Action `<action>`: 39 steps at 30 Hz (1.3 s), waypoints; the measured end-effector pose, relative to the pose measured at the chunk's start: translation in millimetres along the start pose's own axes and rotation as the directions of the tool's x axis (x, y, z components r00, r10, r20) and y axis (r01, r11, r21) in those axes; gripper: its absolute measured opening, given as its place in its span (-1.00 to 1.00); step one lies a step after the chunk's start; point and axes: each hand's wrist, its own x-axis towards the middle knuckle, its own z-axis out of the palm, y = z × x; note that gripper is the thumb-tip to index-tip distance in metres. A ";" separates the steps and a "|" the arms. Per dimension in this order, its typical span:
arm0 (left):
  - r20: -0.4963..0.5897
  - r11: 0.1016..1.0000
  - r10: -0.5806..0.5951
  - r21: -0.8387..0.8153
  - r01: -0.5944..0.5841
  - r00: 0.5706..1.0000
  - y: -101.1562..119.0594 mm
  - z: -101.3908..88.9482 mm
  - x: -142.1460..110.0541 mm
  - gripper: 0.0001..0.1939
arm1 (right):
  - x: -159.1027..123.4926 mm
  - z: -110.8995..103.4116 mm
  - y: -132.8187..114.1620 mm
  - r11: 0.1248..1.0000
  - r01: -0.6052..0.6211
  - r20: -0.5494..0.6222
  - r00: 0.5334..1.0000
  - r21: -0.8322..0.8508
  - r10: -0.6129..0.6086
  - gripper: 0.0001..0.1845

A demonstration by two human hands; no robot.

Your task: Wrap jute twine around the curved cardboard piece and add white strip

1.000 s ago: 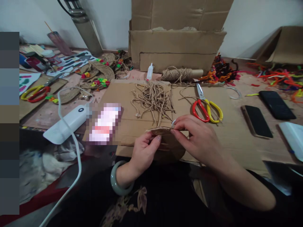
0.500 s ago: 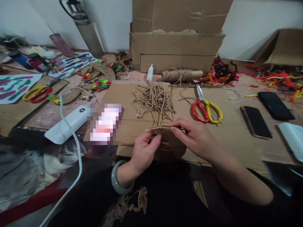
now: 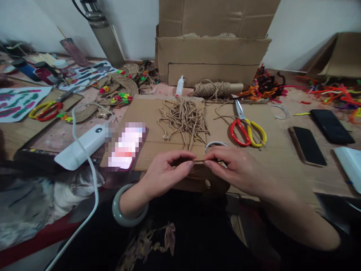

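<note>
Both hands pinch the upper edge of a thin brown piece (image 3: 199, 162), which looks like cardboard with a cord-like rim. My left hand (image 3: 166, 171), below a pale green bangle (image 3: 117, 207) on its wrist, grips it between thumb and fingers. Close beside it, thumb tip almost meeting thumb tip, my right hand (image 3: 239, 167) pinches the same edge. A curved pale band (image 3: 216, 144) shows just beyond the right fingers; I cannot tell whether it belongs to the piece. Cut lengths of jute twine (image 3: 184, 122) lie heaped beyond the hands on a cardboard sheet (image 3: 135, 113).
Red-and-yellow scissors (image 3: 239, 131) lie right of the twine. At the back are a glue bottle (image 3: 179, 86) and a twine roll (image 3: 213, 89). A lit phone (image 3: 126, 146) and white device (image 3: 81, 146) lie left; two dark phones (image 3: 307, 145) lie right.
My left hand has turned and raised its fingers to the piece's edge, now close to the right thumb. The piece is tilted differently, and the pale band has come into view.
</note>
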 end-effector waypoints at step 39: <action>0.065 0.991 -0.051 0.127 0.043 0.997 -1.9 -3.1 -0.3 -0.78 | 1.9 2.0 1.1 0.999 0.049 0.020 0.999 0.017 -0.050 -0.80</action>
